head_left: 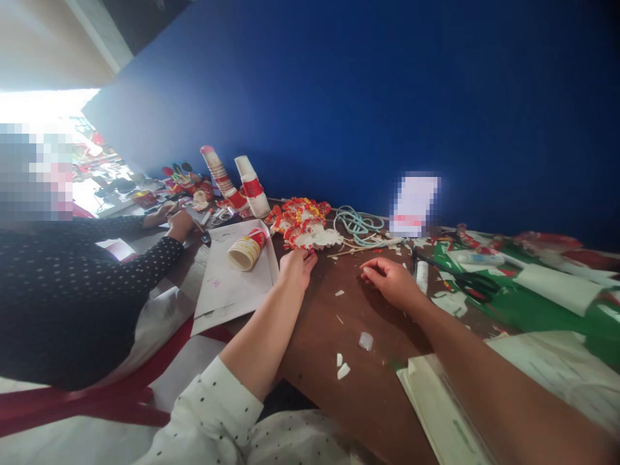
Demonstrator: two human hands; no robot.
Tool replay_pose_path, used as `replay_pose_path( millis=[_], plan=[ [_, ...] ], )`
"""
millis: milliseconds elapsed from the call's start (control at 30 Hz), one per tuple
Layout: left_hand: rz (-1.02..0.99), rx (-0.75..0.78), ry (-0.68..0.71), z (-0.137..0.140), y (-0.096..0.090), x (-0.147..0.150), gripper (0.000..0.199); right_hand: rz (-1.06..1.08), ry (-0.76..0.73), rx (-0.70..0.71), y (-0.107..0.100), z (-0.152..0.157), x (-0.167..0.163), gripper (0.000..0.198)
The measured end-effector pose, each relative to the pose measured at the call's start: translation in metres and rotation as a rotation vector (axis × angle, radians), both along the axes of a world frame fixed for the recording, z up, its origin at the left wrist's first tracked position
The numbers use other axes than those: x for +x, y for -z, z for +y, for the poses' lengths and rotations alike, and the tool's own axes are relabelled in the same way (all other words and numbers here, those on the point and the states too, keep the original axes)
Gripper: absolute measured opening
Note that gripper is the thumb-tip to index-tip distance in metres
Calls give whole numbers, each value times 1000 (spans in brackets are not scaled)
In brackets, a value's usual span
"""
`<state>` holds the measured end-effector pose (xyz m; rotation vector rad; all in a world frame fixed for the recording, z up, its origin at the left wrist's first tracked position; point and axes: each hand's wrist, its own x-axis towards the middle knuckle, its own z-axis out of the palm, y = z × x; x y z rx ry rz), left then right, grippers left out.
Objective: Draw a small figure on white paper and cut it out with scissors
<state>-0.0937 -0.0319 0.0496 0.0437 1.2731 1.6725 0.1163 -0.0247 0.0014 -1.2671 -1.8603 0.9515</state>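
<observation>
Your white sleeve (pixel 213 407) is sprinkled with dark dots above a brown tabletop (pixel 314 349) flecked with white scraps (pixel 343 371), while a co-worker's dark sleeve (pixel 162 258) at your left reverses the pattern in white dots. Before you, a ruffled ornament (pixel 301 223) blazes in red, yellow and white beside pale blue cord (pixel 358 221), with a red band on the white paper cups (pixel 254 192) and red on the cream cup stack (pixel 249 250). A deep blue panel (pixel 339 97) backs your view, and black scissors (pixel 477 287) with red-lined handles meet a vivid green sheet (pixel 526 316).
</observation>
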Motion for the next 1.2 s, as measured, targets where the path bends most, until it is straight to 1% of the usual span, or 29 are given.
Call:
replay_pose_path(
  millis=[167, 333, 433, 500, 533, 600, 700, 767, 800, 867, 900, 967, 1000, 1067, 1100, 1200],
  plan=[
    [56, 43, 86, -13, -2, -14, 22, 7, -5, 24, 1, 0, 0, 14],
    [105, 52, 58, -21, 1, -19, 24, -30, -3, 34, -2, -2, -1, 13],
    [169, -1, 55, -28, 7, -18, 28, -53, 8, 49, -5, -4, -1, 13],
    [328, -43, 9, -34, 12, -18, 34, -50, 5, 46, -5, -5, -2, 13],
    [462, -45, -32, -37, 14, -18, 37, -42, 1, 41, -5, -5, -2, 13],
    [761, 36, -64, -41, 15, -18, 44, -31, -7, 37, -5, -4, -2, 12],
    [1073, 190, 68, -38, 5, -13, 39, -49, 5, 50, -4, -3, -3, 11],
    [1218, 286, 222, -27, -7, -8, 34, -74, 11, 55, -4, -3, -3, 12],
    [1263, 309, 310, -19, -14, -6, 31, -85, 11, 59, -4, -4, -3, 12],
    [1242, 326, 402, 1, -27, -4, 32, -94, 4, 68, -5, -5, -3, 11],
    [1186, 310, 432, 12, -32, -4, 35, -91, -1, 71, -6, -5, -3, 11],
    [1098, 231, 505, 33, -37, -5, 40, -84, -9, 68, -7, -6, -3, 11],
    [1098, 204, 549, 43, -39, -6, 40, -82, -12, 65, -7, -6, -3, 10],
    [1163, 157, 670, 59, -38, -7, 40, -88, -13, 68, -7, -6, -3, 10],
    [1191, 132, 707, 66, -37, -8, 40, -92, -11, 72, -6, -6, -3, 10],
    [1221, -2, 736, 81, -34, -7, 44, -87, -17, 75, -3, -5, -3, 10]
  ],
)
